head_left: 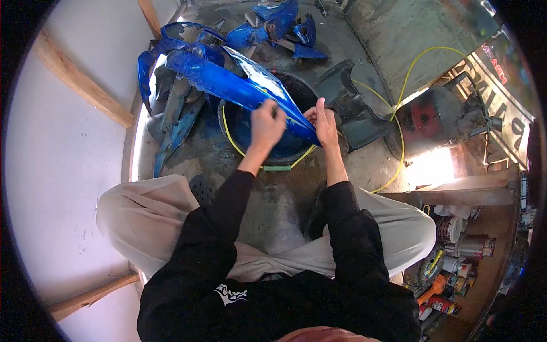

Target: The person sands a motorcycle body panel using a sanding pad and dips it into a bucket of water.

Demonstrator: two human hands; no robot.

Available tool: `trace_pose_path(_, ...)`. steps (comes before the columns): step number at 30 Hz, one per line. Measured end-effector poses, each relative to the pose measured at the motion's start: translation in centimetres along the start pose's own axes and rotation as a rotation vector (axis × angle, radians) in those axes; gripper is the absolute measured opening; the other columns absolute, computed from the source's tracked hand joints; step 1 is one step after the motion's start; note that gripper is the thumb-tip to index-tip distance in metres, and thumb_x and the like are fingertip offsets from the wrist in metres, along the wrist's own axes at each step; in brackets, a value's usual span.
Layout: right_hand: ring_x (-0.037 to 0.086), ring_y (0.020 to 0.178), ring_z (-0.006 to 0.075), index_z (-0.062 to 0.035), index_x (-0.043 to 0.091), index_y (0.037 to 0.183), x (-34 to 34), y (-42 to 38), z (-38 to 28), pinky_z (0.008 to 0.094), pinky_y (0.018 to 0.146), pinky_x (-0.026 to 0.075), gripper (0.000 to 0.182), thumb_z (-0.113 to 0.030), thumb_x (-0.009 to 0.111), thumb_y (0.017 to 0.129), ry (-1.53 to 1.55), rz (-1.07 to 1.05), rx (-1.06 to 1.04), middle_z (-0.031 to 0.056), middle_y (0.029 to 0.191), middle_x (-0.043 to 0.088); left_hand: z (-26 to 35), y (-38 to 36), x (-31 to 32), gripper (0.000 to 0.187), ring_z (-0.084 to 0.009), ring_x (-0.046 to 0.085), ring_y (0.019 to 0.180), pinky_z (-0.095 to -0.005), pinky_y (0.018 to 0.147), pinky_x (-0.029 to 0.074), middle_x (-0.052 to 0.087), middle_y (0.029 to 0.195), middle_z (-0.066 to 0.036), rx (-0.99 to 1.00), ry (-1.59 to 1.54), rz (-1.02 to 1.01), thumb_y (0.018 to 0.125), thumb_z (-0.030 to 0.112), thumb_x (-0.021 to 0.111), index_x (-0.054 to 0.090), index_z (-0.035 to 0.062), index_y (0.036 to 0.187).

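A long glossy blue plastic panel [222, 82], like a motorcycle body fairing, lies slanted across a dark round tub [228, 134]. White and yellow-green markings show along its far edge. My right hand [323, 122] grips the panel's near right end, thumb up and fingers curled at the edge. Over the panel's upper face is my left hand [268, 128], its fingers closed and slightly blurred. What those fingers hold, if anything, is hidden. The tub has a yellow wire handle with a green grip [277, 168], and dark liquid seems to be inside.
More blue panels [273, 25] lie on the floor beyond the tub. Dark plastic parts [353, 108] sit to its right, beside a tank [427, 117] with a yellow hose [403, 137]. Cans [470, 246] fill a wooden shelf at right. A white wall [62, 171] stands left.
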State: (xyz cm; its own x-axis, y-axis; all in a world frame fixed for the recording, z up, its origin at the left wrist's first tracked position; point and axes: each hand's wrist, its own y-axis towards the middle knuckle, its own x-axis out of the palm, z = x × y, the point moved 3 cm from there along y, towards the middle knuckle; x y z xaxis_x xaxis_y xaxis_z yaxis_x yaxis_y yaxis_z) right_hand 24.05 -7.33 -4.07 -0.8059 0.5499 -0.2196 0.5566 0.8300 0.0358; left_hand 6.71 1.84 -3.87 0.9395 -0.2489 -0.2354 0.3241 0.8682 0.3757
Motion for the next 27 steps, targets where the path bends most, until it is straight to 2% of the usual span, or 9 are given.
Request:
trace_pose_path(4,0.059,0.064,0.0099,0.001,0.073,0.078,0.0,-0.3,-0.3,0.0241,0.061,0.043,0.093,-0.073,0.025,0.105,-0.03,-0.013,-0.019,0.0047,0.07,0.067,4.0,-5.2,4.4,0.012,-0.0419,0.071,0.076,-0.0456,0.069,0.054,0.067,0.077,-0.025,0.209,-0.025,-0.211,0.085,0.01,0.069,0.064,-0.0009,0.086)
trace_pose_path(6,0.059,0.064,0.0101,0.0007,0.073,0.078,-0.3,-0.6,-0.7,0.024,0.061,0.043,0.093,-0.074,0.025,0.104,-0.01,-0.004,-0.013,0.0047,0.071,0.067,3.5,-4.6,3.5,0.014,-0.0419,0.071,0.08,-0.0452,0.071,0.054,0.068,0.081,-0.025,0.132,-0.057,-0.279,0.085,0.011,0.071,0.064,-0.0008,0.086)
trace_pose_path(10,0.061,0.064,0.0146,0.0037,0.073,0.076,-0.2,-0.9,-1.0,0.0297,0.064,0.047,0.089,-0.068,0.029,0.107,0.071,-0.009,0.008,0.0085,0.067,0.067,1.1,0.1,-0.8,0.013,-0.035,0.072,0.074,-0.042,0.07,0.055,0.07,0.082,-0.022,0.173,0.028,0.118,0.088,0.011,0.069,0.067,-0.0017,0.09)
trace_pose_path(12,0.061,0.064,0.0145,0.0031,0.074,0.075,-0.2,-0.7,-0.8,0.0299,0.064,0.047,0.087,-0.065,0.03,0.108,0.007,0.002,-0.033,0.0083,0.067,0.067,-0.3,2.2,-3.2,0.013,-0.0329,0.072,0.075,-0.0418,0.071,0.055,0.071,0.083,-0.022,-0.011,-0.059,0.135,0.09,0.011,0.067,0.068,-0.0018,0.093)
trace_pose_path(16,0.061,0.064,0.0146,0.0028,0.074,0.074,0.2,-0.5,-0.6,0.0306,0.064,0.048,0.086,-0.063,0.031,0.109,0.054,-0.004,-0.022,0.008,0.067,0.067,0.8,1.3,-1.8,0.015,-0.0383,0.071,0.073,-0.0445,0.069,0.055,0.07,0.082,-0.023,0.057,0.123,0.111,0.091,0.014,0.067,0.068,-0.0015,0.093)
trace_pose_path(19,0.061,0.063,0.0149,0.0032,0.074,0.075,-0.1,-0.6,-0.5,0.0311,0.064,0.048,0.086,-0.063,0.031,0.109,0.031,0.007,-0.01,0.0082,0.067,0.067,2.7,-3.5,3.5,0.01,-0.0441,0.071,0.079,-0.0498,0.07,0.055,0.068,0.081,-0.026,0.143,0.051,-0.142,0.087,0.01,0.068,0.065,0.0009,0.091)
trace_pose_path(22,0.059,0.063,0.01,0.0008,0.073,0.077,-0.3,-0.5,-0.6,0.0237,0.062,0.042,0.092,-0.072,0.025,0.105,0.011,0.021,-0.012,0.0041,0.07,0.067,4.3,-4.8,4.2,0.011,-0.046,0.068,0.078,-0.0488,0.068,0.054,0.067,0.079,-0.025,0.171,-0.029,-0.214,0.087,0.009,0.069,0.064,0.0002,0.091)
trace_pose_path(26,0.058,0.061,0.0137,0.0032,0.074,0.075,-0.2,-0.7,-0.4,0.0286,0.061,0.045,0.089,-0.067,0.03,0.107,0.055,0.011,-0.011,0.0064,0.066,0.065,2.3,-0.1,0.1,0.014,-0.0448,0.069,0.077,-0.0501,0.067,0.053,0.066,0.081,-0.028,0.071,0.073,0.012,0.091,0.013,0.065,0.064,0.0003,0.087)
trace_pose_path(27,0.058,0.061,0.0133,0.0032,0.074,0.075,-0.2,-0.6,-0.3,0.0283,0.061,0.044,0.09,-0.068,0.03,0.107,0.078,-0.004,0.004,0.006,0.066,0.065,1.4,1.4,-1.3,0.014,-0.0427,0.07,0.074,-0.0479,0.066,0.053,0.067,0.078,-0.026,0.165,0.069,0.153,0.092,0.013,0.065,0.065,-0.0007,0.089)
